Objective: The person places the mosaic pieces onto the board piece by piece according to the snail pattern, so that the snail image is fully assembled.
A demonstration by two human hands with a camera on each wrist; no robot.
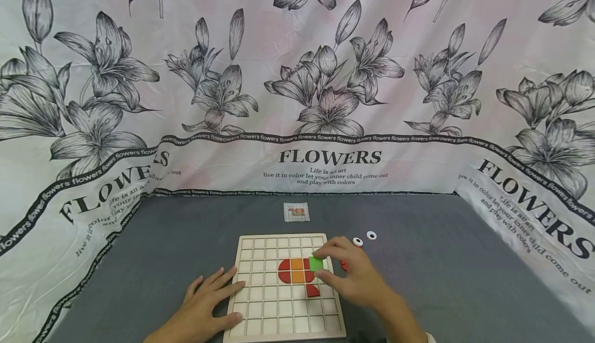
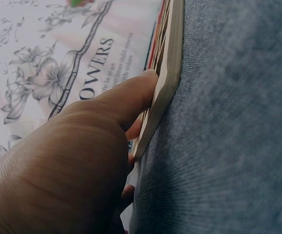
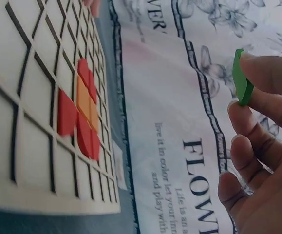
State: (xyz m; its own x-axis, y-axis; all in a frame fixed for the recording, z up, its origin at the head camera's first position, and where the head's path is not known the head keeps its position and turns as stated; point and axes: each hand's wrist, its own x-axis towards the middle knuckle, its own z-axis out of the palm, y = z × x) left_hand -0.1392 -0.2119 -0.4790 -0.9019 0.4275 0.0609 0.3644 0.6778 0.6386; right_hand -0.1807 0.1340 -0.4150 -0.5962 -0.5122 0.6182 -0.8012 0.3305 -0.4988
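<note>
A square wooden grid board point(image 1: 260, 309) lies on the grey table. On it are two orange squares point(image 1: 297, 277) flanked by red rounded pieces point(image 1: 284, 265), plus a separate red quarter-round piece point(image 1: 313, 291) below them. My right hand point(image 1: 355, 276) pinches a green square tile point(image 1: 316, 264) between thumb and fingers; the right wrist view shows the green tile point(image 3: 240, 78) held up off the board. My left hand point(image 1: 202, 301) rests with spread fingers on the board's left edge. In the left wrist view, its thumb point(image 2: 131, 95) touches the board's edge point(image 2: 167, 83).
A small picture card point(image 1: 296, 212) with a coloured pattern on a grid lies behind the board. To the right are two white round pieces with black centres point(image 1: 371, 235) and a red piece point(image 1: 344, 265) partly behind my right hand. A flower-printed cloth point(image 1: 325, 167) hangs around the table.
</note>
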